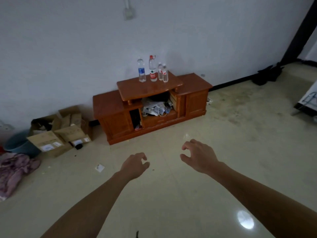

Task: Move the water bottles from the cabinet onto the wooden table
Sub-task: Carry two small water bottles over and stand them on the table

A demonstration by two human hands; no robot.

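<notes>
Four clear plastic water bottles stand upright on the raised, curved-front top of a glossy reddish-brown wooden cabinet [109, 103] set against a pale wall [68, 48]; the blue-labelled bottle [141, 70] is at the left, the taller red-capped bottle [153, 69] just beside it, and two small red-labelled bottles [160, 72] [165, 73] close together at the right. Under that top, an open compartment is stuffed with crumpled white clutter [156, 107]. Both bare forearms reach out over the shiny cream tiled floor [188, 194], well apart from the cabinet; the left grip [135, 164] and the right grip [199, 156] hang loose, fingers softly curled, holding nothing. Left of the cabinet lie squat cardboard boxes [56, 134], a round blue bucket [18, 145] and a rumpled pinkish cloth [15, 169].
</notes>
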